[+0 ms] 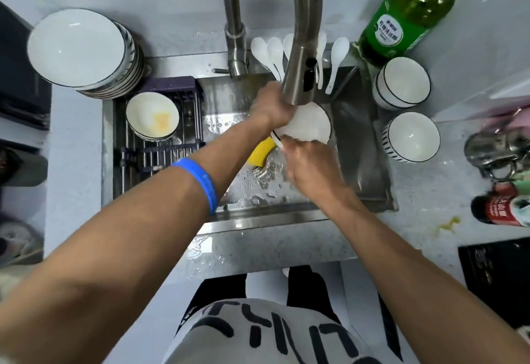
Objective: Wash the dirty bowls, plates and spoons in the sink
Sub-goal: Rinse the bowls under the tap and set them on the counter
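Under the faucet spout (301, 76), over the steel sink (364, 162), my left hand (271, 109) grips the far rim of a white bowl (311, 124). My right hand (308, 162) holds the bowl's near rim, fingers on its edge. A yellow sponge (259, 152) lies in the sink just below the bowl. A stained bowl (152, 115) sits on a dark rack (172, 145) across the sink's left side. Several white spoons (271, 53) lean at the sink's back edge.
A stack of plates (86, 51) stands on the counter at the left. Two white bowls (401, 82) (411, 137) sit right of the sink beside a green detergent bottle (407, 13). Metal cups (496, 151) and a red can (502, 210) lie at the far right.
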Demonstrator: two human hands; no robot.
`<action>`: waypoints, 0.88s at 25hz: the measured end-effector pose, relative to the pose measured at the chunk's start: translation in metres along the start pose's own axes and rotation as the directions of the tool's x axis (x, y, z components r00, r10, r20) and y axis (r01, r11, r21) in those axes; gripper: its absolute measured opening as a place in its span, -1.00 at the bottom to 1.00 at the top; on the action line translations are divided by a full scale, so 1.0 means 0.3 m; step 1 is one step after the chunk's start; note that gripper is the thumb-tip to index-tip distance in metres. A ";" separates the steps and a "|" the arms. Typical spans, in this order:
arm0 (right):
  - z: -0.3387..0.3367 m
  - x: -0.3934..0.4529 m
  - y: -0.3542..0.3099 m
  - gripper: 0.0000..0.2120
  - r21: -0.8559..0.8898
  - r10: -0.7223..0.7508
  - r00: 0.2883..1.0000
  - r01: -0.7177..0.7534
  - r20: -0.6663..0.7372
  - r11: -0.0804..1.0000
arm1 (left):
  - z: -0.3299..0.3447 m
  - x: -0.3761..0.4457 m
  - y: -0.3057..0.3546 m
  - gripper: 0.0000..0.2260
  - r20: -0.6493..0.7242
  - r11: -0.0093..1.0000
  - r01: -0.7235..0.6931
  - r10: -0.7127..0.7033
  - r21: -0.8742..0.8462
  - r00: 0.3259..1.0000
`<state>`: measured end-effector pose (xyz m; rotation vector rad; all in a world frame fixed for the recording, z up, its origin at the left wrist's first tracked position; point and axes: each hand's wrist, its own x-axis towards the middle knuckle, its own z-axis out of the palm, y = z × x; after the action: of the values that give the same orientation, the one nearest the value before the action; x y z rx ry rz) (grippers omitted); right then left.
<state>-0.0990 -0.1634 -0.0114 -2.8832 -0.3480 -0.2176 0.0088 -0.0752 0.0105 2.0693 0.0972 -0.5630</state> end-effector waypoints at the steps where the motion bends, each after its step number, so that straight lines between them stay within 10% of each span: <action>1: 0.014 0.027 -0.006 -0.88 0.147 0.140 0.990 -0.136 -0.011 0.980 | -0.021 -0.017 -0.020 -0.84 -0.017 0.978 0.034 -0.039 -0.207 0.999; 3: 0.040 0.103 -0.013 -0.91 0.685 0.562 0.816 -0.488 0.139 0.540 | -0.048 -0.054 -0.084 -0.81 -0.004 0.865 0.080 -0.095 -0.496 0.995; 5: 0.055 0.171 -0.026 -0.87 0.871 0.700 0.602 -0.489 0.383 -0.056 | -0.028 -0.105 -0.129 -0.73 0.000 0.848 0.064 -0.076 -0.526 0.997; 9: 0.031 0.220 -0.064 -0.85 0.792 0.651 0.452 -0.375 0.610 -0.482 | 0.016 -0.109 -0.157 -0.55 -0.091 0.990 -0.015 0.002 -0.137 0.996; 18: 0.006 0.144 0.020 -0.75 0.563 0.455 0.378 -0.257 0.806 -0.785 | 0.073 -0.073 -0.148 -0.62 -0.057 0.942 -0.262 0.280 0.210 0.958; 22: -0.010 0.085 0.053 -0.79 0.561 0.466 0.387 -0.181 0.795 -0.808 | 0.104 -0.016 -0.029 -0.71 -0.036 0.994 -0.077 0.080 0.076 0.996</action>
<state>-0.0709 -0.1736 -0.0074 -0.5483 0.9568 0.0902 -0.0090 -0.0954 -0.0080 2.1467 0.0178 -0.4842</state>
